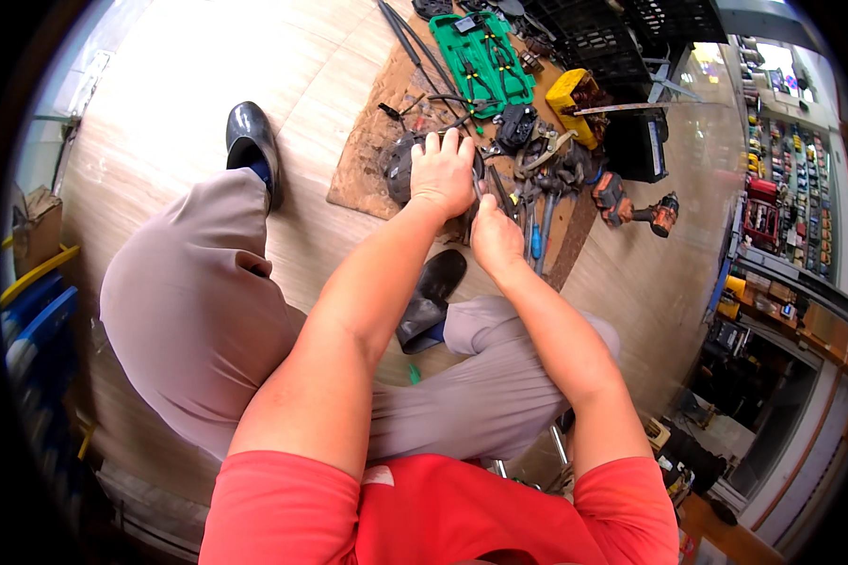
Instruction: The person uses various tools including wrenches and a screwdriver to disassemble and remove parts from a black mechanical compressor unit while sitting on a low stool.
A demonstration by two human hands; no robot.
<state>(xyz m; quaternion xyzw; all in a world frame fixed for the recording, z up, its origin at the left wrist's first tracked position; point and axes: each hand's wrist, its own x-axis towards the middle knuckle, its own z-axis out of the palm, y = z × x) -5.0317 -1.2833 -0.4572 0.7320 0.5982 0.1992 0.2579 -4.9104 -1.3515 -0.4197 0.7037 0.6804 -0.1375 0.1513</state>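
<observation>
Dark rounded part (398,171) on the brown mat (360,155), by its near edge — seemingly being steadied.
Left hand (443,175) lies against it, fingers slightly apart; right hand (496,234) sits beside, finger grip hidden, cannot tell — next move likely calls for steady support.

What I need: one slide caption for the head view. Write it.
Left hand at a dark rounded object, right hand close by, green tool case and orange power tool nearby.

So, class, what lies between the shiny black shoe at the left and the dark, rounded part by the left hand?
In the head view, the pale, streaked floor lies beside the shoe, then the brown, stained sheet reaches the rounded part.
</observation>
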